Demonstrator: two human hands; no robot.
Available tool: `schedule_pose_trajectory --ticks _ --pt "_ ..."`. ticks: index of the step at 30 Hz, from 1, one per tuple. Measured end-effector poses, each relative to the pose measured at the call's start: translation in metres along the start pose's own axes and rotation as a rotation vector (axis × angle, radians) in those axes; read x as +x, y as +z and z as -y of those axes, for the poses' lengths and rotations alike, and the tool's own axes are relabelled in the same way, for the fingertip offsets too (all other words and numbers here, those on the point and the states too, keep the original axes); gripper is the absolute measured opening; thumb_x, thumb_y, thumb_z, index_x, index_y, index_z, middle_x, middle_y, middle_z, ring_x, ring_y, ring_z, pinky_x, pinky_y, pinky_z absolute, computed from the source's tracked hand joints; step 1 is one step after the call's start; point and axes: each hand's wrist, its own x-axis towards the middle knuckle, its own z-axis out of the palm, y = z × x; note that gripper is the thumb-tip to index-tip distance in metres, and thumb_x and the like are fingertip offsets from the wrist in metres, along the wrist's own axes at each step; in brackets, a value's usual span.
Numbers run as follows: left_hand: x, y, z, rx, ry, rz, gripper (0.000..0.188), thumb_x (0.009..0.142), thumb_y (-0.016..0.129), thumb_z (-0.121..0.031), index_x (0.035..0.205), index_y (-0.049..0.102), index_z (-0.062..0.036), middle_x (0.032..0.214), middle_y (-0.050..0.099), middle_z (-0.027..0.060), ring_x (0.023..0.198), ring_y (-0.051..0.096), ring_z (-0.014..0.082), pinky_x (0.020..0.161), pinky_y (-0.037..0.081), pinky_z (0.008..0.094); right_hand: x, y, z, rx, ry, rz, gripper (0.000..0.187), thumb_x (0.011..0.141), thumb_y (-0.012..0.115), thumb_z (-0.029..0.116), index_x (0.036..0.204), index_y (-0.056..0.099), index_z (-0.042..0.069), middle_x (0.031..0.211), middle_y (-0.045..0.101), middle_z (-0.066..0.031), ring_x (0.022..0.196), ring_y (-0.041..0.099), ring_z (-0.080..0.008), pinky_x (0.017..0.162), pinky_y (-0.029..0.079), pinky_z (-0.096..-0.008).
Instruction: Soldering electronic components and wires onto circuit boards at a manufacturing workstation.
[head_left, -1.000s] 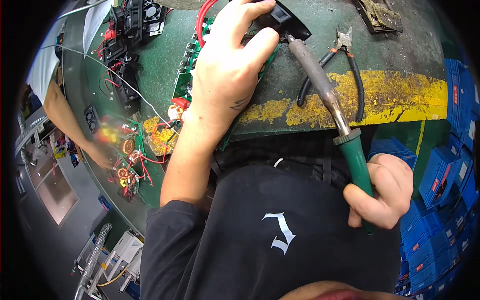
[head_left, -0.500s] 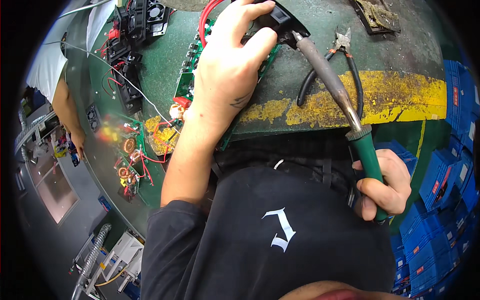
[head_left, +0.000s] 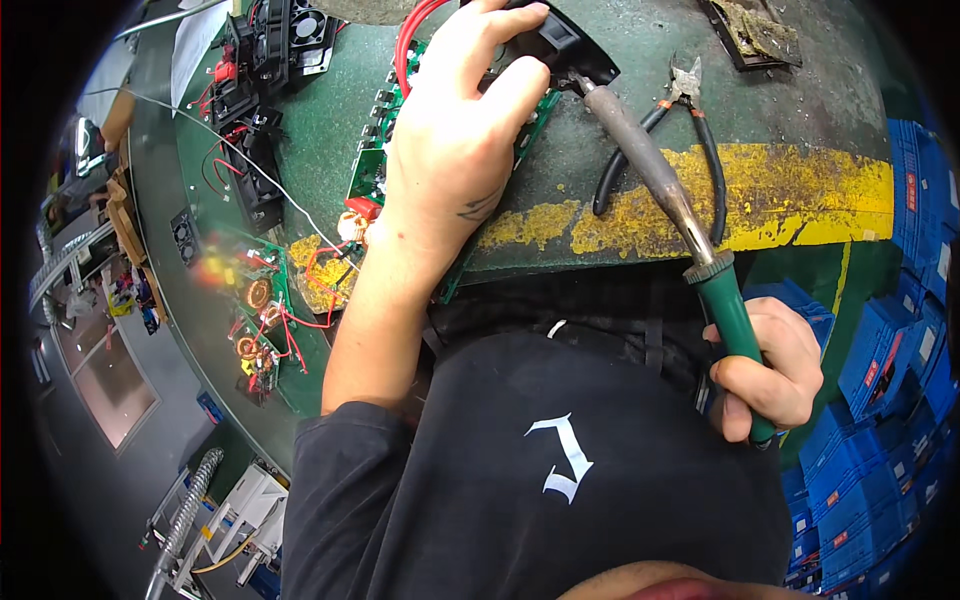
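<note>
My left hand [head_left: 455, 130] is closed on a black plastic panel [head_left: 572, 42] at the top of the view, its fingers curled over the near side. Under that hand lies a green circuit board [head_left: 368, 172] with a red part and a copper coil at its near corner; much of the board is hidden by my hand and wrist. Thick red wires [head_left: 405, 50] rise from its far left. My right hand [head_left: 768, 372] grips the green handle of a soldering iron [head_left: 655, 165]. The iron slants up and left, and its tip is at the panel's lower edge, close to my left fingers.
Diagonal cutters [head_left: 685, 100] lie spread beside the iron. A soldering sponge tray [head_left: 752, 35] sits at the far right. On the left are black fans [head_left: 255, 165], wired coil boards [head_left: 262, 310] and a thin grey cable [head_left: 225, 140]. Blue bins [head_left: 860, 450] are stacked at right.
The iron's tip has shifted slightly left and down along the panel. The panel has tilted a little under my left hand. At the far left, another person's arm has mostly moved out of sight.
</note>
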Motion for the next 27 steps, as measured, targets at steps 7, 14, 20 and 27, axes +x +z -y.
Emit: schedule_pose_trajectory --ticks 7,14,20,27 --pt "0.000 -0.002 -0.002 0.000 -0.006 -0.001 0.017 0.080 0.074 0.002 0.096 0.070 -0.0010 0.120 0.067 0.0199 0.122 0.061 0.0428 0.107 0.046 0.0548 -0.006 0.004 -0.002 -0.018 -0.029 -0.056 0.053 0.103 0.058 0.048 0.084 0.062 -0.001 0.070 0.062 -0.0160 0.058 0.064 -0.0274 0.047 0.048 -0.0320" --pt "-0.001 0.002 0.008 -0.010 0.059 -0.032 0.017 0.080 0.074 0.003 0.096 0.070 0.0003 0.120 0.067 0.0204 0.123 0.061 0.0435 0.107 0.046 0.0536 -0.020 -0.003 -0.003 0.088 -0.031 -0.184 0.051 0.103 0.055 0.052 0.089 0.063 0.004 0.076 0.066 -0.0180 0.058 0.064 -0.0245 0.048 0.052 -0.0309" --pt "0.001 0.009 0.009 -0.030 0.032 -0.043 0.017 0.079 0.074 0.003 0.095 0.069 0.0011 0.120 0.067 0.0206 0.123 0.061 0.0435 0.107 0.046 0.0542 -0.050 -0.009 0.000 0.083 0.105 -0.459 0.038 0.104 0.048 0.046 0.100 0.057 0.010 0.075 0.065 -0.0185 0.057 0.059 -0.0238 0.048 0.046 -0.0325" --pt "0.011 0.003 -0.002 -0.041 0.003 -0.053 0.015 0.079 0.075 0.003 0.093 0.069 0.0023 0.119 0.068 0.0209 0.122 0.061 0.0434 0.108 0.045 0.0549 -0.059 -0.015 -0.011 0.107 0.144 -0.545 0.031 0.098 0.044 0.035 0.103 0.058 0.008 0.079 0.064 -0.0239 0.059 0.057 -0.0249 0.048 0.046 -0.0316"
